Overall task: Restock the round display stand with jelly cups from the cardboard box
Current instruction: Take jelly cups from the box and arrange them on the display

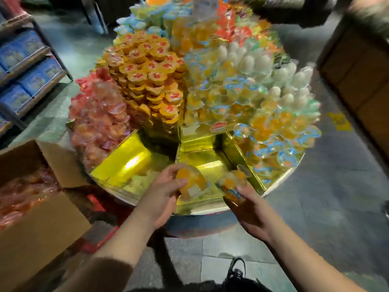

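The round display stand [210, 210] fills the middle of the view, piled with jelly cups in wedge sections. Its near gold compartment [197, 153] is mostly bare. My left hand [162, 197] grips an orange jelly cup [189, 183] over that compartment's front. My right hand [248, 205] holds another orange jelly cup [231, 183] beside the gold divider on the right. The open cardboard box [42, 224] stands at the lower left with orange-red jelly cups [23, 192] inside.
A second gold compartment [124, 163] lies left of the near one. Blue boxes fill a shelf rack [27, 70] at far left. A brown cabinet [357, 70] stands at right. My shoe [236, 270] is on the grey tiled floor.
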{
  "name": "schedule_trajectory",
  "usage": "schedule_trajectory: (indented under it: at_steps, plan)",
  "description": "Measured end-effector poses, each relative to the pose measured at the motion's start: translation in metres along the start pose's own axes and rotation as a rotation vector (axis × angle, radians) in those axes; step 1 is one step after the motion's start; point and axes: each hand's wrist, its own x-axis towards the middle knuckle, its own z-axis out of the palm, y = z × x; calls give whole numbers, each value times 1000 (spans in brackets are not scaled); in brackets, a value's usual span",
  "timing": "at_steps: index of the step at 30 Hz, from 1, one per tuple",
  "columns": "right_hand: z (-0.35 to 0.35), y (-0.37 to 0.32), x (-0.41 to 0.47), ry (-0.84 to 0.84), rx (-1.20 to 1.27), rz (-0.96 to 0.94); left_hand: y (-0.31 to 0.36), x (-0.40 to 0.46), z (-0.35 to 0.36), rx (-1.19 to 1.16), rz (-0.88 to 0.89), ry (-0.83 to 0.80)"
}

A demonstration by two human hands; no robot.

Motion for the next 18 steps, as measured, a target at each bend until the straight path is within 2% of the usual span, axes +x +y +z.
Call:
schedule_trajectory:
  at_steps: [4, 10, 15, 18]
  plan:
    - [-74, -57, 5, 82, -73, -52, -31, 47, 79, 61, 41, 14]
    - [-151, -135, 24, 186, -208, -189, -70, 114, 167, 341, 87, 43]
    - [-188, -192, 57, 356, -649, -251, -97, 169, 209, 592, 111, 90]
    - [-201, -215, 87, 386, -949, -279, -112, 199, 220, 703, 91, 139]
